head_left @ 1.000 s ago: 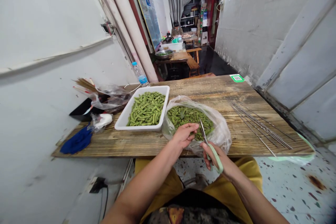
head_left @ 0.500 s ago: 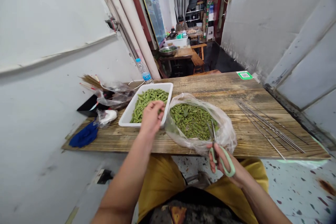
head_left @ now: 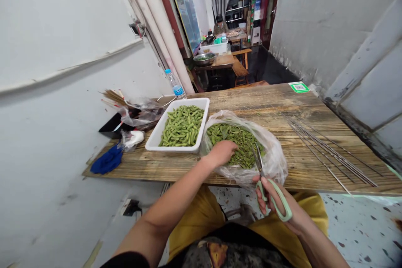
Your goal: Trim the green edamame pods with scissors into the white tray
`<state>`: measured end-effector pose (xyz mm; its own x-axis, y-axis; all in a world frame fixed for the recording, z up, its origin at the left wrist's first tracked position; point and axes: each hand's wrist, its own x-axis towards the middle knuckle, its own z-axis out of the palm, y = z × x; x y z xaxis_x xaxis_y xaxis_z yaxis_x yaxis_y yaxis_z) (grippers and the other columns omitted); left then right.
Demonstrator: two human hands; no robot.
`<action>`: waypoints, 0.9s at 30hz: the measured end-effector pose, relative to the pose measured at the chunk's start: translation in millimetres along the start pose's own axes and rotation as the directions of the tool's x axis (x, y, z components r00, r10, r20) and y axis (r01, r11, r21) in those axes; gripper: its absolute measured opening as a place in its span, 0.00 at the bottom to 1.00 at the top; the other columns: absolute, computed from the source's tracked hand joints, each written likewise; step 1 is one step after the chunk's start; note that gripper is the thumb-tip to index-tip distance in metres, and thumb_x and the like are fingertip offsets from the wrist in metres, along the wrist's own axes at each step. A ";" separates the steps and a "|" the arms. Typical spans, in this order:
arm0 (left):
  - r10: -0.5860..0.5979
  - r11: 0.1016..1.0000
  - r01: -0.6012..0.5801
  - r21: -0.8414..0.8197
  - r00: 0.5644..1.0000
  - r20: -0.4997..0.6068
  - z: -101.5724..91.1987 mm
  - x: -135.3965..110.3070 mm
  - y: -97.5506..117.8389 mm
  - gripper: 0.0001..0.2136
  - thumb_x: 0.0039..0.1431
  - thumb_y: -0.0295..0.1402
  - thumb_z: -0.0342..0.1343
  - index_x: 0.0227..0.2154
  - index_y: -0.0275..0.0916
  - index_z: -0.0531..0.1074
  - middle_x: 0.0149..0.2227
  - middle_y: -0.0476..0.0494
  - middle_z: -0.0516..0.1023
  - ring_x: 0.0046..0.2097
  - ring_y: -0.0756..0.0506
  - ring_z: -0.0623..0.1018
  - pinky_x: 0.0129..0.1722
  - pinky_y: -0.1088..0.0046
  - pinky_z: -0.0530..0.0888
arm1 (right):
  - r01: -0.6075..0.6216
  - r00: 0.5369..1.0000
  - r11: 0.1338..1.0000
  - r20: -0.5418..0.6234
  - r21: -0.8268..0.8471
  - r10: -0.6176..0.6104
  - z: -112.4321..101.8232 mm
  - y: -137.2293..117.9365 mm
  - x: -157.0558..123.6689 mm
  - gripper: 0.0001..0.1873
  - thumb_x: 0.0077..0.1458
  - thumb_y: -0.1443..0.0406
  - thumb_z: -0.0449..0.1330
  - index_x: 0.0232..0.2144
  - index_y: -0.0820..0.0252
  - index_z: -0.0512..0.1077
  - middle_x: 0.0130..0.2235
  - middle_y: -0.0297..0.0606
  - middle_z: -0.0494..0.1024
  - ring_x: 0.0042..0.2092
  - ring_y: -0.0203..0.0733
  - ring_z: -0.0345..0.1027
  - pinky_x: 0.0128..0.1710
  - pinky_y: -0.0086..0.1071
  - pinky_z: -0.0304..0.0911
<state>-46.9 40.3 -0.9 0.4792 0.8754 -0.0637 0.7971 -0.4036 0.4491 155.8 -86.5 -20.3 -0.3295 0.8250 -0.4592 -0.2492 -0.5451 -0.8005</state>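
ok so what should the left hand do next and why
Probably close the left hand on one of the green pods in the plastic bag: it is right at them, and the right hand holds scissors, slightly open.

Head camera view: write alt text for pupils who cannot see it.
A person's left hand is at green pods in a plastic bag; the right hand holds green-handled scissors. Beside the bag, a white tray of pods stands on a wooden table.
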 end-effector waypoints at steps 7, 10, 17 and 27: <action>-0.059 0.998 0.059 0.001 0.998 -0.011 22.7 -3.6 -7.5 0.07 0.50 0.29 0.60 0.34 0.36 0.76 0.39 0.41 0.76 0.41 0.44 0.74 0.44 0.72 0.69 | 0.038 0.999 0.997 0.015 -0.069 -0.037 -3.7 3.3 -2.3 0.23 0.50 0.45 0.59 0.33 0.58 0.65 0.25 0.28 0.64 0.22 0.31 0.59 0.20 0.27 0.58; -0.046 0.991 0.056 -0.118 0.995 0.086 14.6 -4.7 -6.4 0.06 0.53 0.31 0.57 0.34 0.37 0.76 0.33 0.46 0.77 0.35 0.48 0.75 0.38 0.75 0.70 | 0.039 0.999 0.996 0.007 -0.085 -0.039 -4.3 4.2 -0.9 0.22 0.51 0.45 0.58 0.30 0.58 0.64 0.25 0.28 0.64 0.21 0.30 0.59 0.20 0.27 0.58; 0.032 0.995 -0.028 0.101 0.999 -0.040 20.5 17.3 -3.1 0.10 0.53 0.27 0.56 0.38 0.38 0.77 0.39 0.41 0.76 0.43 0.44 0.74 0.45 0.71 0.69 | 0.055 0.998 0.991 -0.014 -0.125 -0.057 -7.0 6.6 1.1 0.22 0.51 0.45 0.58 0.32 0.57 0.64 0.25 0.27 0.64 0.21 0.30 0.59 0.19 0.26 0.59; -0.197 0.837 0.142 -0.529 0.979 -0.049 18.8 7.8 8.1 0.08 0.49 0.29 0.56 0.32 0.32 0.77 0.27 0.47 0.76 0.29 0.50 0.72 0.31 0.77 0.68 | 0.045 0.998 0.986 -0.027 -0.158 -0.050 -4.0 8.6 11.4 0.24 0.50 0.45 0.59 0.37 0.57 0.64 0.24 0.26 0.65 0.21 0.29 0.58 0.17 0.24 0.59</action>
<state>-29.8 38.8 -14.5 0.2945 0.9496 -0.1072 0.5406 -0.0730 0.8381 153.5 -81.3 -34.0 -0.2918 0.8548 -0.4291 -0.1166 -0.4771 -0.8711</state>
